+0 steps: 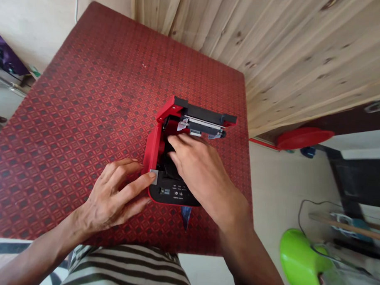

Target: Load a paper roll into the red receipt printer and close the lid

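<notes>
A small red and black printer (154, 151) stands on the red patterned table (85, 114), near its front right part. Its lid (203, 114) is tipped up and back, showing a metal bar underneath. My left hand (116, 194) rests against the printer's left side, fingers stretched out and touching the red casing by a grey tab. My right hand (198, 167) reaches into the open compartment from above, fingers extended down into the dark cavity. What the fingertips touch inside is hidden.
A dark strip (186, 215) pokes out from under the printer's front. Wooden planks (305, 51) line the wall on the right. On the floor to the right are a red lid (304, 138), a green object (298, 258) and cables. Clutter sits at far left.
</notes>
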Motion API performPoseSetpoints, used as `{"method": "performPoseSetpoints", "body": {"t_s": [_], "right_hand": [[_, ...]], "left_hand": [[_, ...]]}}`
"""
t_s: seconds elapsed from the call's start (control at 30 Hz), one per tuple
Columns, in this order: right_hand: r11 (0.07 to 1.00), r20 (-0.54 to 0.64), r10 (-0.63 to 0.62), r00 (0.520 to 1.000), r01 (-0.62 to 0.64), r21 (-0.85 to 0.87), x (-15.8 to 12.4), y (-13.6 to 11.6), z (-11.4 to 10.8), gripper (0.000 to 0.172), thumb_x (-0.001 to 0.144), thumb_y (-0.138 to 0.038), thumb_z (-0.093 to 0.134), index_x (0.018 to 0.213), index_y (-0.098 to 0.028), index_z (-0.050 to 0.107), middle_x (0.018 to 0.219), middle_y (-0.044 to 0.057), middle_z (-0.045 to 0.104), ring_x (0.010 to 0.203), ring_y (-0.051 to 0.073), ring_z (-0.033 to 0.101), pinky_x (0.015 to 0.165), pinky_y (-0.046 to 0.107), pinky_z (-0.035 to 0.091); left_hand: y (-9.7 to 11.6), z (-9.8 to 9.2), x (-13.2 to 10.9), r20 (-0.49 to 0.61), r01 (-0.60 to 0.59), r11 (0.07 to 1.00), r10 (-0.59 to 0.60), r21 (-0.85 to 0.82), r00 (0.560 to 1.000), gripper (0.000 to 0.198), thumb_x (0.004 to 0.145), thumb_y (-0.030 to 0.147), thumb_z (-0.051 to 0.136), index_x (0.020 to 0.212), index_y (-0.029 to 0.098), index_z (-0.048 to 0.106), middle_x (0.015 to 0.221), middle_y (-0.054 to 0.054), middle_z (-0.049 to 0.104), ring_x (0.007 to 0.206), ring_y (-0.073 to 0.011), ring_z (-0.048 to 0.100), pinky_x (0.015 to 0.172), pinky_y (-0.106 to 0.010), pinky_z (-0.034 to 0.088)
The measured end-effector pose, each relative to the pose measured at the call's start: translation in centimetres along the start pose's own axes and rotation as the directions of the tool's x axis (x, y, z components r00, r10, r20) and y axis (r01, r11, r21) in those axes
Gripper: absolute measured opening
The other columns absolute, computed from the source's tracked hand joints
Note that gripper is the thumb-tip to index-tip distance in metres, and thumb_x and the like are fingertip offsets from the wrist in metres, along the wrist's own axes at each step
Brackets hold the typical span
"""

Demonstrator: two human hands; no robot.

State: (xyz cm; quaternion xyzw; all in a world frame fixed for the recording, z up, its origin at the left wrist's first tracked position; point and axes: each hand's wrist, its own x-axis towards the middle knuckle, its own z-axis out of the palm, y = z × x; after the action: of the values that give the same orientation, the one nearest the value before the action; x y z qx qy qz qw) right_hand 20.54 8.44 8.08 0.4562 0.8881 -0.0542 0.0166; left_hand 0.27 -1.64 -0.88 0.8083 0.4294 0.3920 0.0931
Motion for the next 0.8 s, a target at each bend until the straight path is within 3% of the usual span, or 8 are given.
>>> {"method": "performPoseSetpoints", "body": {"t_s": [0.2,0.4,0.6,0.7,0.8], "right_hand": [[0.995,0.137,-0.016,0.99,0.029,-0.096,1.6,-0.3,0.0,0.025,0.097,0.001,0.053,0.107,-0.013,0.072,0.108,0.012,0.077,0.096,0.026,0.076,0.079,0.038,0.055],[0.993,0.015,0.022,1.0,-0.02,-0.12,0.3,-0.2,-0.5,0.013,0.095,-0.01,0.066,0.106,-0.016,0.07,0.103,0.008,0.076,0.089,0.026,0.075,0.07,0.038,0.053],[0.994,-0.159,-0.035,0.987,0.018,-0.105,-0.9,-0.1,-0.3,0.01,0.092,-0.009,0.072,0.095,-0.018,0.07,0.095,0.005,0.076,0.091,0.023,0.073,0.074,0.033,0.053],[0.997,-0.154,-0.015,0.988,0.003,-0.077,-0.9,0.0,-0.4,0.008,0.094,-0.011,0.07,0.093,-0.02,0.069,0.094,0.004,0.076,0.093,0.023,0.073,0.074,0.034,0.052],[0.998,-0.073,0.005,0.997,-0.009,-0.063,-0.7,-0.1,-0.7,0.011,0.099,-0.011,0.062,0.097,-0.02,0.069,0.099,0.006,0.076,0.097,0.025,0.073,0.076,0.036,0.053]], "left_hand": [[0.2,-0.2,0.2,0.007,-0.006,1.0,0.006,0.023,1.0,0.048,0.097,0.025,0.072,0.142,0.017,0.058,0.126,-0.016,0.067,0.12,-0.0288,0.064,0.099,-0.043,0.057],[0.3,-0.2,0.3,0.014,-0.012,1.0,0.011,0.011,1.0,0.047,0.097,0.022,0.071,0.141,0.015,0.058,0.125,-0.017,0.066,0.12,-0.0287,0.063,0.098,-0.042,0.057],[0.1,0.0,0.3,0.011,-0.009,1.0,0.009,-0.017,1.0,0.053,0.096,0.02,0.071,0.146,0.015,0.055,0.125,-0.017,0.067,0.119,-0.0296,0.065,0.097,-0.043,0.057],[-0.1,0.1,0.3,0.021,-0.017,0.999,0.018,-0.047,1.0,0.058,0.094,0.018,0.073,0.148,0.014,0.053,0.126,-0.018,0.067,0.12,-0.0308,0.065,0.098,-0.044,0.057],[-0.2,0.2,0.3,0.03,-0.026,0.998,0.028,-0.054,0.999,0.062,0.093,0.017,0.074,0.15,0.014,0.05,0.126,-0.018,0.066,0.12,-0.031,0.065,0.098,-0.043,0.056]]}}
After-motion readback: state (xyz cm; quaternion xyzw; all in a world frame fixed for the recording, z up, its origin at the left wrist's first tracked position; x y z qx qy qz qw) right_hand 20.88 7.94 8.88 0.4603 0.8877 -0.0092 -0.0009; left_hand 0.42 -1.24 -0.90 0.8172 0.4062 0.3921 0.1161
